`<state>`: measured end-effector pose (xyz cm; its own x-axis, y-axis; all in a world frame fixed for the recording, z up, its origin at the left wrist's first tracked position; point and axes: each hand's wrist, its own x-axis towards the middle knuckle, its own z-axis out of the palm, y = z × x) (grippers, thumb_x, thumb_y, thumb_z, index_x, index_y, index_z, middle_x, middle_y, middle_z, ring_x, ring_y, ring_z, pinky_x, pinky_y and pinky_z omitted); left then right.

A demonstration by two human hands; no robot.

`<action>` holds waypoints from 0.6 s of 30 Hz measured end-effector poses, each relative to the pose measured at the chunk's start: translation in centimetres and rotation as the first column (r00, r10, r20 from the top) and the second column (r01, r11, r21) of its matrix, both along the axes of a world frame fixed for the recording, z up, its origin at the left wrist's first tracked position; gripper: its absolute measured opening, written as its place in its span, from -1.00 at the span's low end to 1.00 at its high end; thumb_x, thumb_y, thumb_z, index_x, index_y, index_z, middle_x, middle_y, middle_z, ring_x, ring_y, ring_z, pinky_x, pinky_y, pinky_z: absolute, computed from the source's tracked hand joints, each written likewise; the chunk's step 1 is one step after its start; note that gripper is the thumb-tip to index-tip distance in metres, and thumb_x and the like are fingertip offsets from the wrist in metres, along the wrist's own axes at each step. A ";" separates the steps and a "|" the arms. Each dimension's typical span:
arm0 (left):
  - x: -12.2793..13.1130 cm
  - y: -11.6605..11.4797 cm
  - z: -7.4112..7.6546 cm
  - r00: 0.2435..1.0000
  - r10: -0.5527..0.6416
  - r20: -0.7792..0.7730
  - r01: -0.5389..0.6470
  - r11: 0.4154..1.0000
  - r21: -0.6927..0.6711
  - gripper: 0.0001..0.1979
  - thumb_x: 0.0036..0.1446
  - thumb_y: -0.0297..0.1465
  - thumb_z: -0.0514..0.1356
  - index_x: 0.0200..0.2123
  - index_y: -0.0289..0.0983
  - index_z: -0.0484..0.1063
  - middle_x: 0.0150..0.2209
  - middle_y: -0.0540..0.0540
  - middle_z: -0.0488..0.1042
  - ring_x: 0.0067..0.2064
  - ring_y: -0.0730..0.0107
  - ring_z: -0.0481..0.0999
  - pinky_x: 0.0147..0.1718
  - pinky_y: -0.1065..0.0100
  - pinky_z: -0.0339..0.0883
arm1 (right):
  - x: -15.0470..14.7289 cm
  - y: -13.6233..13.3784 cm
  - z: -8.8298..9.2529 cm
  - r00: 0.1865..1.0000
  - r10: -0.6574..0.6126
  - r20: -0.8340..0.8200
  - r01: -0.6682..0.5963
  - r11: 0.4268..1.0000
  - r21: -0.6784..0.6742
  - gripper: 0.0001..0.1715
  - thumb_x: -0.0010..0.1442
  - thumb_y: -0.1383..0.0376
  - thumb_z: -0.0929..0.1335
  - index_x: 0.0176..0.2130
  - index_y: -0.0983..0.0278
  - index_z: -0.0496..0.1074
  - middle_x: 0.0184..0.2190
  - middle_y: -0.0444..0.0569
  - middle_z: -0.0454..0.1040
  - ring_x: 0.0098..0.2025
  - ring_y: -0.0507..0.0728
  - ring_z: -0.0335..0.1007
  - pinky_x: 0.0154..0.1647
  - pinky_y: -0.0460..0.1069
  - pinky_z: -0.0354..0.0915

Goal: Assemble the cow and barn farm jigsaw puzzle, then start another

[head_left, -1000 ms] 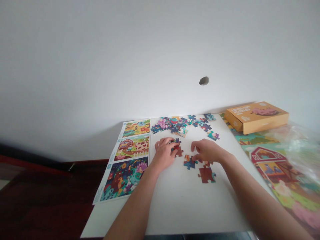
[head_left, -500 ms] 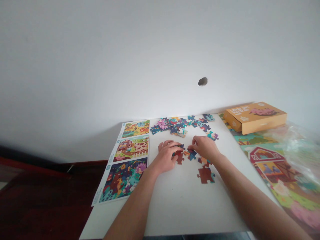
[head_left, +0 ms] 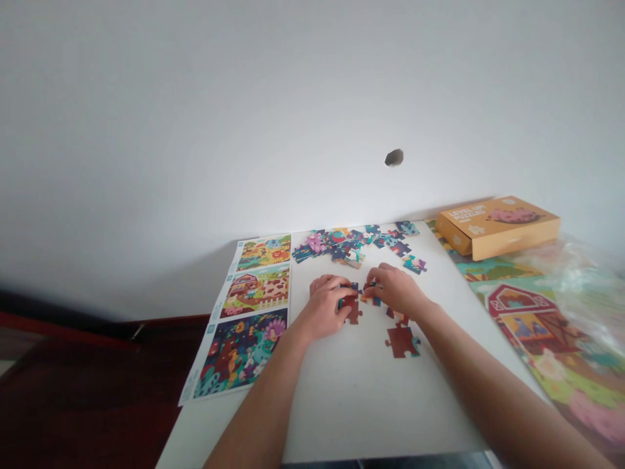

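Observation:
My left hand (head_left: 326,305) rests on the white table, its fingers curled over the left edge of a brown-and-dark-blue puzzle section (head_left: 351,309). Just to the right, my right hand (head_left: 396,286) pinches an orange-and-blue puzzle piece (head_left: 372,297), mostly covered by the fingers. Only a narrow gap separates that piece from the brown section; whether they touch I cannot tell. Partly under my right wrist lies an orange-brown piece (head_left: 399,317). Nearer to me sits a brown puzzle piece (head_left: 403,342) with a teal edge.
A heap of loose puzzle pieces (head_left: 336,246) spreads along the wall, with a stray piece (head_left: 415,264) at its right. On the left lies a picture sheet (head_left: 234,352). An orange puzzle box (head_left: 502,228), a farm picture (head_left: 537,339) and clear plastic wrap (head_left: 586,286) are at the right.
My right hand has shifted slightly left and closed in on the orange-and-blue piece, which has turned and is now more hidden by the fingers. My left hand stays nearly still.

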<state>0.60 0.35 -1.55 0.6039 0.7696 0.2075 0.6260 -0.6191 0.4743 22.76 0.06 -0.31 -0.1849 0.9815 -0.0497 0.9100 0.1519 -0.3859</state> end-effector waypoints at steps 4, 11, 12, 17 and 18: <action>0.0 -0.1 0.2 0.999 -0.050 0.006 0.050 0.998 -0.027 -0.67 0.06 -0.48 0.30 -0.09 -0.07 0.58 0.01 -0.06 0.49 0.09 0.14 0.38 0.18 0.05 0.17 | 0.2 0.4 -0.5 0.998 0.011 -0.070 -0.010 1.000 0.011 -0.89 0.22 0.27 0.39 -0.21 0.17 0.54 -0.20 -0.06 0.45 -0.19 0.09 0.42 -0.22 -0.07 0.16; 0.1 0.0 -0.3 1.000 0.013 -0.013 -0.013 1.000 0.007 -0.72 0.11 -0.39 0.32 -0.07 -0.08 0.58 0.00 -0.08 0.48 0.06 0.14 0.39 0.17 0.05 0.18 | 0.2 0.5 -0.7 0.994 0.051 -0.093 -0.050 0.999 0.012 -0.87 0.24 0.24 0.39 -0.21 0.20 0.53 -0.23 -0.04 0.47 -0.17 0.10 0.42 -0.17 -0.08 0.19; 0.1 0.0 -0.3 0.999 0.039 -0.017 -0.039 0.999 0.017 -0.72 0.12 -0.38 0.31 -0.07 -0.09 0.58 0.00 -0.08 0.48 0.06 0.13 0.38 0.17 0.05 0.19 | 0.2 0.4 -0.6 0.994 0.060 -0.096 -0.059 0.998 0.010 -0.87 0.24 0.24 0.39 -0.21 0.20 0.53 -0.23 -0.05 0.48 -0.18 0.10 0.42 -0.17 -0.08 0.19; 0.0 0.3 -0.4 0.989 0.143 -0.031 -0.142 0.989 0.040 -0.72 0.14 -0.39 0.30 -0.05 -0.12 0.56 0.01 -0.09 0.48 0.09 0.10 0.36 0.15 0.03 0.20 | -0.1 0.0 0.0 0.984 0.147 -0.098 -0.148 0.989 -0.001 -0.85 0.24 0.28 0.36 -0.20 0.18 0.55 -0.25 -0.05 0.47 -0.20 0.09 0.42 -0.18 -0.07 0.19; 0.0 0.3 -0.4 0.988 0.151 -0.029 -0.150 0.988 0.043 -0.73 0.15 -0.39 0.30 -0.05 -0.12 0.57 0.01 -0.09 0.48 0.09 0.10 0.36 0.15 0.03 0.20 | 0.0 -0.1 0.2 0.980 0.174 -0.099 -0.176 0.984 -0.004 -0.84 0.23 0.27 0.37 -0.18 0.18 0.54 -0.25 -0.05 0.46 -0.20 0.10 0.42 -0.16 -0.06 0.20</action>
<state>0.55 0.66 -1.93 0.4887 0.8436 0.2225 0.7282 -0.5348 0.4286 22.72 -0.09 -0.15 -0.3582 0.9330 -0.0355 0.8277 0.2998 -0.4744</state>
